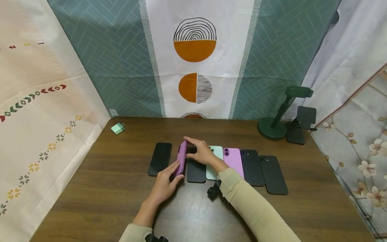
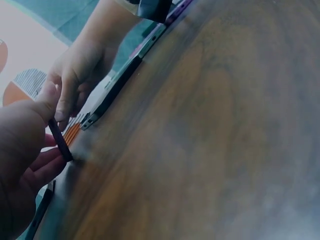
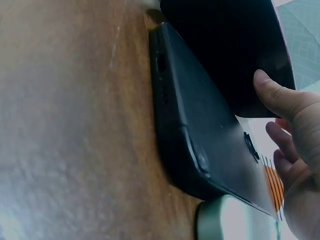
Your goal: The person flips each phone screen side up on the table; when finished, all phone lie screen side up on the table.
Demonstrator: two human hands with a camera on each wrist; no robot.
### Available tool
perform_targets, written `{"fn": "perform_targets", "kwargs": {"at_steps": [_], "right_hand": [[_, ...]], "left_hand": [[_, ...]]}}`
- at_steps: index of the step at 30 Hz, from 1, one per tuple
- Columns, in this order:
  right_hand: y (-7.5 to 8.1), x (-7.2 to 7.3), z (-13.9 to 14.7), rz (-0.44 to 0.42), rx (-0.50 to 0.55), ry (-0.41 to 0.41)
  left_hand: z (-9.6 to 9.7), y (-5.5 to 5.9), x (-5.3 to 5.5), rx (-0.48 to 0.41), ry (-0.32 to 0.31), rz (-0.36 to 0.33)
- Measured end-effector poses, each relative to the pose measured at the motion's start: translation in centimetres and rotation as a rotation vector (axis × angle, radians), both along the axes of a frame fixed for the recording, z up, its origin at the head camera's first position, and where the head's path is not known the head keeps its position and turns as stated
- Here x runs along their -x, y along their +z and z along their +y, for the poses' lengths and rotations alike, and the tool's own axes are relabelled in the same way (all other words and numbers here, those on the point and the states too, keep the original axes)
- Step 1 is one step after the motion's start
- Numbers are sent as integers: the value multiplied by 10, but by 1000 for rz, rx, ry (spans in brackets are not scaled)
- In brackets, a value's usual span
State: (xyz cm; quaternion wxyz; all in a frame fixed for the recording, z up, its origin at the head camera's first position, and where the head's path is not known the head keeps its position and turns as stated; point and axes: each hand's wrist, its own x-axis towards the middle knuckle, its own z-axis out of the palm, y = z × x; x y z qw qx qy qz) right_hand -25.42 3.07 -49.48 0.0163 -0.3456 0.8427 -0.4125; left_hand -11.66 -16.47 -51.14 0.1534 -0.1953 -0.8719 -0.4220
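A purple smartphone (image 1: 181,155) is tilted up on edge between the two hands. Its near end is gripped by my left hand (image 1: 163,186), thumb on one side and fingers on the other. My right hand (image 1: 202,153) pinches the far end. In the right wrist view, the thumb presses the phone's dark screen (image 3: 225,55). Just right of it a black phone (image 1: 196,171) lies flat, partly under the right hand. Left of it another black phone (image 1: 160,158) lies flat. The left wrist view shows the held phone (image 2: 61,144) edge-on.
Rightward in the row lie a mint phone (image 1: 212,172), a pink phone (image 1: 232,158) and two dark phones, one (image 1: 252,168) beside the other (image 1: 274,176). A green charger plug (image 1: 117,128) sits at the back left. A green stand (image 1: 272,129) and a black stand (image 1: 295,134) occupy the back right.
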Motion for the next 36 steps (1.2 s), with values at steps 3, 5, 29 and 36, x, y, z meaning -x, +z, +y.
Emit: {"fn": "perform_targets", "kwargs": {"at_steps": [3,5,29,36], "right_hand": [[1,0,-1,-2,-9,-5],[2,0,-1,-3,-20,-2],[3,3,-4,-55,-109,37],[1,5,-6,-34,-163,26]], "left_hand": [[0,1,0,-13,-10,9],[0,1,0,-21,-15,12],[-3,0,-1,-159,-62,6],[-5,2,-2,-129,-32,19]]}}
